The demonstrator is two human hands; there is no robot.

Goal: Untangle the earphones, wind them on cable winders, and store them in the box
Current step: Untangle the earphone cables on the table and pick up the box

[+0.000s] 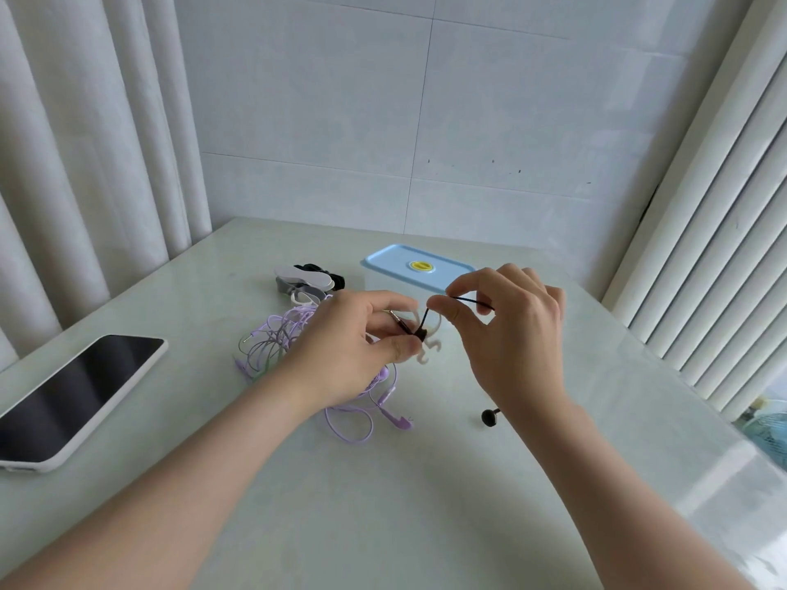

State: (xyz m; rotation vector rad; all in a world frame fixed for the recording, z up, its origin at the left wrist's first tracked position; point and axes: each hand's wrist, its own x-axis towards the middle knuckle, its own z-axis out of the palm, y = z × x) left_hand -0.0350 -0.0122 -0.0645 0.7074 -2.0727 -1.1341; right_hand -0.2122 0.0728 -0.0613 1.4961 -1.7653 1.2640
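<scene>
My left hand [353,338] pinches a white cable winder [428,347] above the table, with black earphone cable wrapped round its middle and the plug end sticking out by my fingers. My right hand [506,321] pinches the black cable [462,299] just right of the winder. A black earbud [489,417] hangs or lies below my right wrist. A tangled purple earphone set [281,338] lies on the table under my left hand. The clear box with a blue lid [400,259] stands behind my hands.
Spare winders, white, grey and black [304,281], are piled left of the box. A phone in a white case [76,396] lies at the table's left edge. Curtains hang on both sides, and the tiled wall is behind the pale table [383,504].
</scene>
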